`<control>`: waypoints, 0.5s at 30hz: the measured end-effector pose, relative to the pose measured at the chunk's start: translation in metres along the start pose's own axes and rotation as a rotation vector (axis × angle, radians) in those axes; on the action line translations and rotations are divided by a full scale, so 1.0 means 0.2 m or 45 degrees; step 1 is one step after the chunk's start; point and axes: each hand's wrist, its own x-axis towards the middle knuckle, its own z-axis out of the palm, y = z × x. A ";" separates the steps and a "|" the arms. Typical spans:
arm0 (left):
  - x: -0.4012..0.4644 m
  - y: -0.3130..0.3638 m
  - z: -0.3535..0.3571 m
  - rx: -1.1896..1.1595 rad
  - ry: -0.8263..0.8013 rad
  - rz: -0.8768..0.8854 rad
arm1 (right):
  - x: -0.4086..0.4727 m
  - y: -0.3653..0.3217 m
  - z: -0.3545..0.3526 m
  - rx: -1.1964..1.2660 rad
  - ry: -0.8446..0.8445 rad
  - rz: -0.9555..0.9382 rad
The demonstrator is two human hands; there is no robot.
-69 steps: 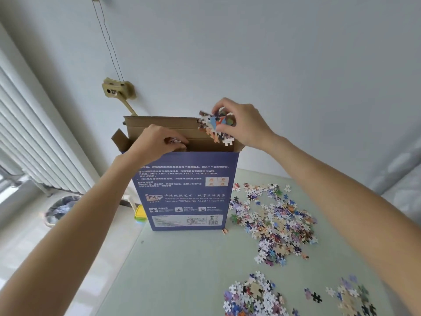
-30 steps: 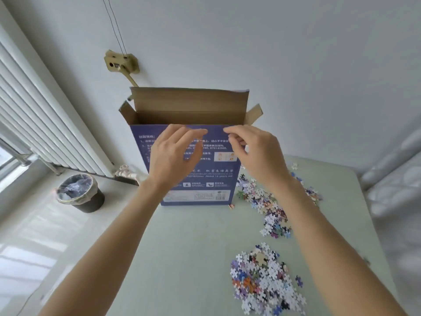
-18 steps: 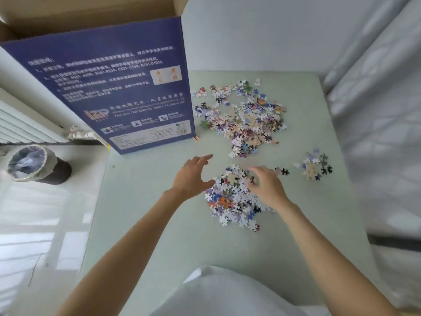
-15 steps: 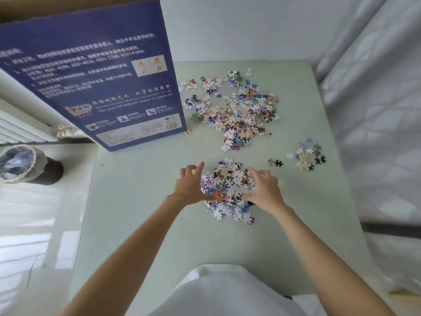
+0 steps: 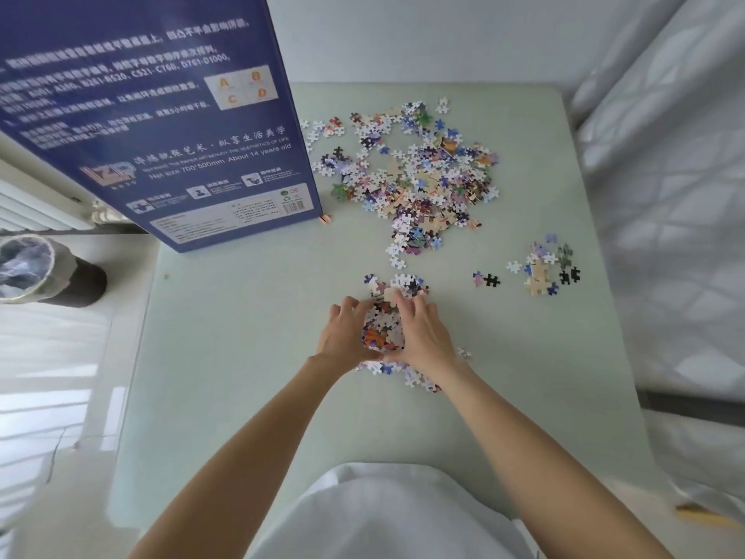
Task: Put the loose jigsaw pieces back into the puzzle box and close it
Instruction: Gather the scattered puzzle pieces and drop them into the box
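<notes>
Pale green table (image 5: 242,357): left hand (image 5: 342,332), right hand (image 5: 421,332) cupped round near pile of jigsaw pieces (image 5: 381,330), fingers curled gripping it.

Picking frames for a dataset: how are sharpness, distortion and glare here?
Head view: the colourful jigsaw pieces are fairly sharp; wide-angle bending slants the tall blue cardboard puzzle box, its small print blurred; window glare washes out the pale tiled floor; soft, even light on the pale green tabletop.
</notes>
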 end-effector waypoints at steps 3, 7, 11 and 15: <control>0.01 -0.02 0.00 -0.065 0.019 -0.008 | 0.03 0.01 -0.03 -0.062 0.032 -0.035; 0.02 -0.02 -0.01 -0.104 0.041 -0.022 | 0.10 0.04 -0.05 -0.224 0.098 -0.150; 0.02 -0.01 0.00 -0.108 0.031 -0.041 | 0.17 0.03 -0.10 -0.239 -0.082 -0.307; 0.02 -0.01 0.00 -0.136 0.026 -0.053 | 0.19 0.01 -0.13 -0.346 -0.099 -0.363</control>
